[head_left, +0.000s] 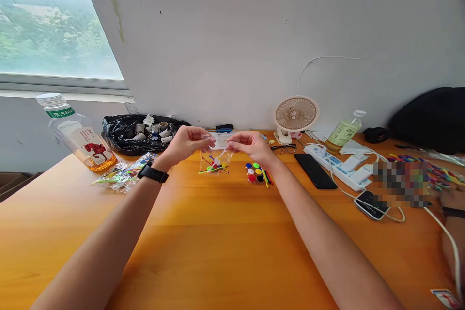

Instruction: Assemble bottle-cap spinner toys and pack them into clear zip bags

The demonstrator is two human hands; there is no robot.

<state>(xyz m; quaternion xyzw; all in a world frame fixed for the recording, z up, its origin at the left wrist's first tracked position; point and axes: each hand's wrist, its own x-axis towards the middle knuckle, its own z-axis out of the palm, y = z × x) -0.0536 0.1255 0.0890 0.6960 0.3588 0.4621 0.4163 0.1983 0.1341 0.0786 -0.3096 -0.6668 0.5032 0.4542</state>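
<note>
Both of my hands hold up a small clear plastic bag point(219, 144) by its top corners. My left hand point(189, 144), with a black watch on the wrist, pinches the left corner. On the other side, my right hand point(250, 146) pinches the right corner between thumb and fingers. Colourful small plastic pieces point(216, 163), some thin and stick-like, lie inside the bag's lower part. Below my right hand, a group of coloured round pieces point(255, 172) sits on the table with yellow and red sticks beside it, partly hidden by my right forearm.
On the left stand a large tea bottle point(85, 133), filled plastic packets point(121, 174) and a black rubbish bag point(145, 143). To the right are a fan point(296, 115), glasses point(283, 148), a black phone point(315, 171), a power strip point(337, 167) with cables and another bottle point(343, 133). Another person's arm point(452, 232) is at the right edge.
</note>
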